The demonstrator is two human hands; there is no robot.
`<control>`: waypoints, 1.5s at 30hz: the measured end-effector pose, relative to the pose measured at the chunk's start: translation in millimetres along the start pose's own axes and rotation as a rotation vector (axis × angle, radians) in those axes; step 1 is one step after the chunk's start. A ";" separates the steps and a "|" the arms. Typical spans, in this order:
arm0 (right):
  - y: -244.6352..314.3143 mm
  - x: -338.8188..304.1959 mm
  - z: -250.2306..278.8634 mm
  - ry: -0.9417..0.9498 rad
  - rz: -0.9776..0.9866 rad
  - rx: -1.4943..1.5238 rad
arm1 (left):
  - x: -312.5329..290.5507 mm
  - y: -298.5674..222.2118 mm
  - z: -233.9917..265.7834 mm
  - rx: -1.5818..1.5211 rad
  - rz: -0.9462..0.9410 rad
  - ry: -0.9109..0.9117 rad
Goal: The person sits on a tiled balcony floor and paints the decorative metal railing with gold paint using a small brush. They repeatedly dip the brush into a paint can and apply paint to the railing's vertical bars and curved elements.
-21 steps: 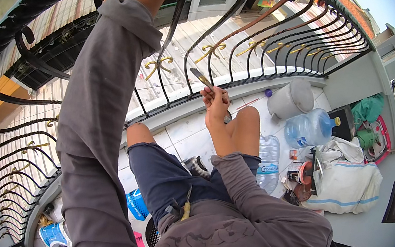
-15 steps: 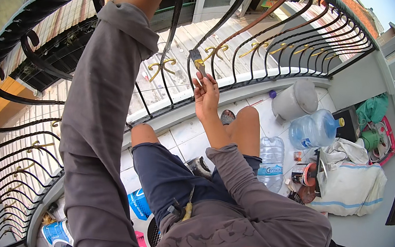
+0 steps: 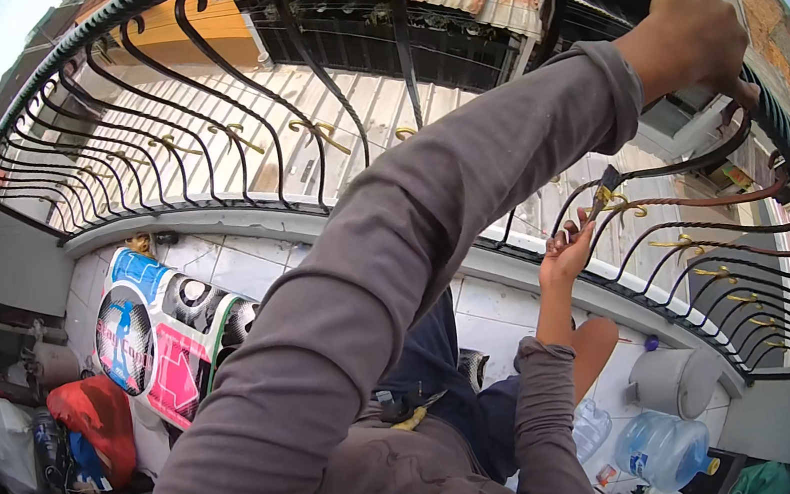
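Observation:
My left arm stretches across the view, and my left hand (image 3: 689,39) is closed round the twisted black top rail (image 3: 771,108) of the balcony railing. Lower down, my right hand (image 3: 568,245) pinches the handle of a paintbrush (image 3: 604,192) with dark bristles and a yellowish band. The bristles point up beside a curved black baluster (image 3: 686,163) with gold scrolls; whether they touch it I cannot tell. A neighbouring baluster (image 3: 711,198) looks reddish brown along its upper part. A yellow-handled tool (image 3: 411,419) lies on my lap.
A patterned blue, pink and white sheet (image 3: 169,324) lies on the tiles at left, near a red bag (image 3: 98,430). On the right stand a grey bucket (image 3: 674,381) and a large blue water bottle (image 3: 661,450). Corrugated roofs (image 3: 202,163) lie beyond the railing.
The view has swung left, showing more of the left-hand floor and railing. My left hand now shows on the top rail at right. The paintbrush stays in my right hand, its bristles tilting right.

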State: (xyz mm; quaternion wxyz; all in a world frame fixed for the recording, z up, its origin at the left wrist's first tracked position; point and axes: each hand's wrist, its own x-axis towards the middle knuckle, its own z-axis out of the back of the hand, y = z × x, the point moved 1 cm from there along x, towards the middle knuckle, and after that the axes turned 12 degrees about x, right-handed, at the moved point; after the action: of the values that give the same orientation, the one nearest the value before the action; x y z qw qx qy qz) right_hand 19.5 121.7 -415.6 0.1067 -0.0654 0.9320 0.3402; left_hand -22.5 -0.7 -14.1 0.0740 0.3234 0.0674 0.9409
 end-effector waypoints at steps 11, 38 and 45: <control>22.8 -1.9 -11.4 0.361 0.005 -0.157 | 0.6 1.0 -2.9 0.006 -0.012 -0.041; -3.3 54.4 -3.3 0.259 -0.112 -0.030 | -2.8 -1.8 22.9 0.030 0.014 -0.018; -18.5 56.2 4.2 0.046 -0.332 0.254 | -1.7 -3.5 27.5 0.059 0.012 0.062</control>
State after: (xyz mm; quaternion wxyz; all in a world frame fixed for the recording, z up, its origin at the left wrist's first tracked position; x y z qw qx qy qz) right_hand -30.7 107.6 -443.9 0.1472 -0.2118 0.9461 0.1961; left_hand -3.9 4.5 5.8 0.0566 0.2965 0.0957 0.9486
